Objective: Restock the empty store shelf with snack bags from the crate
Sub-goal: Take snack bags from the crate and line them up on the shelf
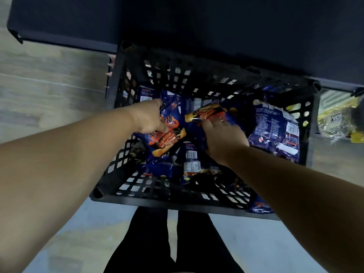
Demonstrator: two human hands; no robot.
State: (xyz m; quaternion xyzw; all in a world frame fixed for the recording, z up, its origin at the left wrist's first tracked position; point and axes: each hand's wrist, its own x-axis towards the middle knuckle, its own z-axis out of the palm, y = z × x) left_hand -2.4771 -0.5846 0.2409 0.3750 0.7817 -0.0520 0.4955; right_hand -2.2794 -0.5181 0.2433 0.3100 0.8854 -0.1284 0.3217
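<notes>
My left hand (147, 117) grips one blue snack bag (167, 134) inside the black crate (157, 196); my right hand (222, 134) pinches another bag (206, 113). I judge them light, crinkly, slippery, crushable; hold the edge seams.

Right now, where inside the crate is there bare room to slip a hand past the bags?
Bare mesh shows along the crate's near wall and near-left corner, bordered by the bags. The middle is crowded: left hand and right hand each grip a bag there.
</notes>
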